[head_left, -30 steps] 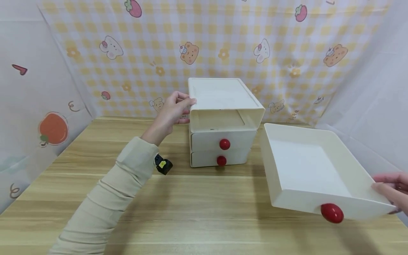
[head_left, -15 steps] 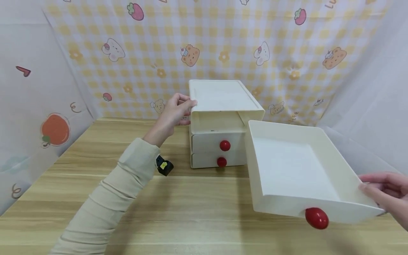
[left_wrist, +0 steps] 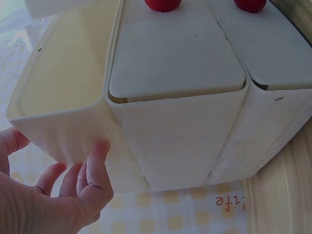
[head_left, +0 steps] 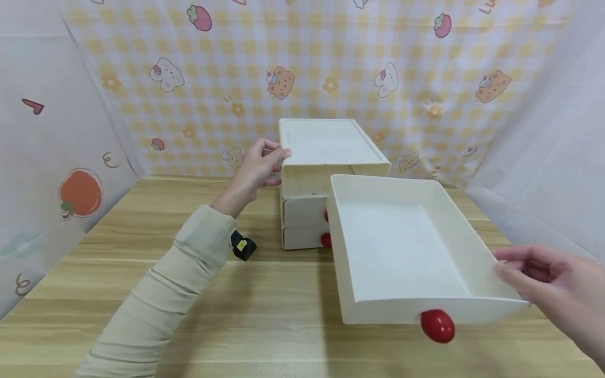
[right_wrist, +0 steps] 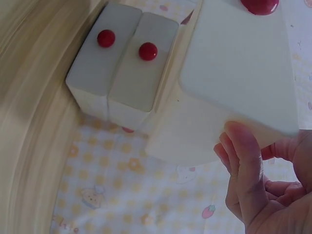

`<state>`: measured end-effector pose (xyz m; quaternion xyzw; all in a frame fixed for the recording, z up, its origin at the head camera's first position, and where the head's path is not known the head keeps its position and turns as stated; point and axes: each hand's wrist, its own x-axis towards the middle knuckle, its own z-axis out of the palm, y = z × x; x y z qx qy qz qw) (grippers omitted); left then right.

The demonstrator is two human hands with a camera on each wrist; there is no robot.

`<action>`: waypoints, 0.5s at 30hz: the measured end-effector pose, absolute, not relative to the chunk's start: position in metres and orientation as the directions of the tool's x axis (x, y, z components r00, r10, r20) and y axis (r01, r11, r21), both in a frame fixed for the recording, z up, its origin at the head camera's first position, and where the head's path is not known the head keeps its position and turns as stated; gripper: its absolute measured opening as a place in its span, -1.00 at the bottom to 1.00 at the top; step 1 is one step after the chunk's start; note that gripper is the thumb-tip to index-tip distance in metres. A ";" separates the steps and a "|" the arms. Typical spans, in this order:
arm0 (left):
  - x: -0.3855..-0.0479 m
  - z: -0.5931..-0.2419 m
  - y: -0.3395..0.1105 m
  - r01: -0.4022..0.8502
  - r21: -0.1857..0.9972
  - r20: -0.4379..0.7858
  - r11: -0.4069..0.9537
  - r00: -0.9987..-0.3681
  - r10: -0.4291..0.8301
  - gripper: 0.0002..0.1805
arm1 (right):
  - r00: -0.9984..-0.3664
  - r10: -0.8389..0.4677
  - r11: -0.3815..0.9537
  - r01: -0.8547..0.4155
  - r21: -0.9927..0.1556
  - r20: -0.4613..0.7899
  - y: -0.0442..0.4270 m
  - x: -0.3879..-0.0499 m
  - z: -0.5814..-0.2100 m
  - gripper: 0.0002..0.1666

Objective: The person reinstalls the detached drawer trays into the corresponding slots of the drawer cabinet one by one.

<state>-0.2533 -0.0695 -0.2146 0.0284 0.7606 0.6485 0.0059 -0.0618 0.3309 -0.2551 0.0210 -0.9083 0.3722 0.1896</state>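
A white drawer cabinet stands at the back middle, its top bay open at the front and two lower drawers with red knobs pushed in. My left hand holds its upper left side, thumb at the top edge; in the left wrist view, bent fingers press the side wall. A loose white drawer hangs above the table, before and right of the cabinet, with its red knob towards me. My right hand pinches its right wall. The drawer's inside shows nothing in it. It hides part of the lower drawers.
A wooden table lies under everything. Behind it hangs a yellow checked curtain, with white cloth at the sides. A small black object with a yellow mark shows beside the left cuff.
My right hand has carried the loose drawer leftwards, so that it now overlaps the cabinet's lower right front in the head view. My left hand stays on the cabinet.
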 end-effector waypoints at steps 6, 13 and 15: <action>-0.252 -0.216 -0.070 0.031 0.987 0.020 0.157 -0.998 0.066 -0.63 | -0.938 0.080 0.798 -0.142 -0.586 0.337 0.312 -0.061 -0.244 -0.85; -0.252 -0.216 -0.071 0.043 0.985 0.034 0.167 -0.998 0.058 -0.61 | -0.925 0.049 0.833 -0.170 -0.527 0.377 0.291 -0.062 -0.235 -0.87; -0.251 -0.215 -0.071 0.047 0.984 0.037 0.170 -0.998 0.060 -0.61 | -0.919 0.044 0.835 -0.180 -0.519 0.391 0.286 -0.063 -0.234 -0.88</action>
